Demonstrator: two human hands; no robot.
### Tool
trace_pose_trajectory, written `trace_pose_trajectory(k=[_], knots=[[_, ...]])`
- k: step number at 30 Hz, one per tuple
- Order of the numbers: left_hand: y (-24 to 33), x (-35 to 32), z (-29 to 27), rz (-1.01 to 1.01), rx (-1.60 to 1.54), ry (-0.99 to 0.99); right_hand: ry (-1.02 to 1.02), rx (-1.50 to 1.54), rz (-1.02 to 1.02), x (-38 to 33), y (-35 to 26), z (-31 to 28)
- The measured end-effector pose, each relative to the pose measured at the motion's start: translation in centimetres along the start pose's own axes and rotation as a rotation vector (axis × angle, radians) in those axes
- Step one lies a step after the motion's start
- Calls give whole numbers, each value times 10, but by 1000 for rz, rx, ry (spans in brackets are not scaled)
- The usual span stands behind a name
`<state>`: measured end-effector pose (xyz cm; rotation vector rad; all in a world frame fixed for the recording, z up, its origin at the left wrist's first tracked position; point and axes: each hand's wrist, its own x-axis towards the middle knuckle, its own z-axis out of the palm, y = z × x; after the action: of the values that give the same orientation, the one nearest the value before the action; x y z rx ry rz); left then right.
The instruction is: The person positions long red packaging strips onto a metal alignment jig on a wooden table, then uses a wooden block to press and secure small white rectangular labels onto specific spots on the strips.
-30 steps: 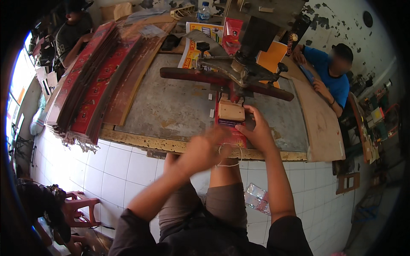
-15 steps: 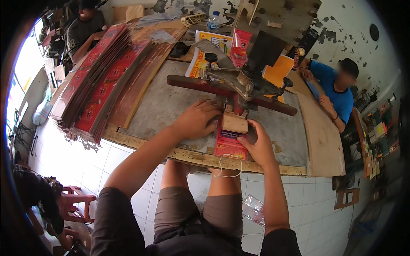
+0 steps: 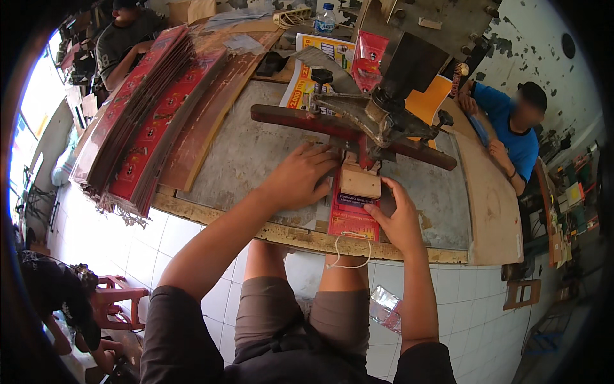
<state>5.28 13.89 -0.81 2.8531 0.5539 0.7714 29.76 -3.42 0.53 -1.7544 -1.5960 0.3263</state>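
Observation:
A flat red printed bag (image 3: 353,224) with a white cord loop (image 3: 349,251) at its near end lies on the grey metal bed of a press. Over its far part sits a small wooden block (image 3: 360,182), right below the press's red crossbar (image 3: 304,121). My left hand (image 3: 303,178) rests flat just left of the bag, fingers stretched toward the crossbar. On the other side, my right hand (image 3: 400,217) has its thumb on the bag's right edge and its fingers beside the block. Whatever lies under the block is hidden.
Stacks of red printed sheets (image 3: 150,128) with cords hanging at their near ends lie at left. A water bottle (image 3: 325,19) and a yellow printed sheet (image 3: 297,89) are behind the press. A person in blue (image 3: 511,141) sits at right; others are at left.
The whole view has shifted slightly, so the press and bag appear farther right. Both hands keep nearly the same places beside the bag and block.

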Motion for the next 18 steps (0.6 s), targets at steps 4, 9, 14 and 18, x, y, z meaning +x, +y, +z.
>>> trace_pose_trajectory(k=[4, 9, 14, 18], knots=[[0, -1, 1, -15, -1, -2, 4, -3, -8, 0, 0, 1], [1, -2, 1, -26, -20, -17, -3, 8, -1, 0, 0, 0], [0, -1, 1, -19, -40, -20, -5, 10, -9, -1, 3, 1], [1, 1, 0, -44, -70, -64, -3, 19, -11, -2, 1, -2]])
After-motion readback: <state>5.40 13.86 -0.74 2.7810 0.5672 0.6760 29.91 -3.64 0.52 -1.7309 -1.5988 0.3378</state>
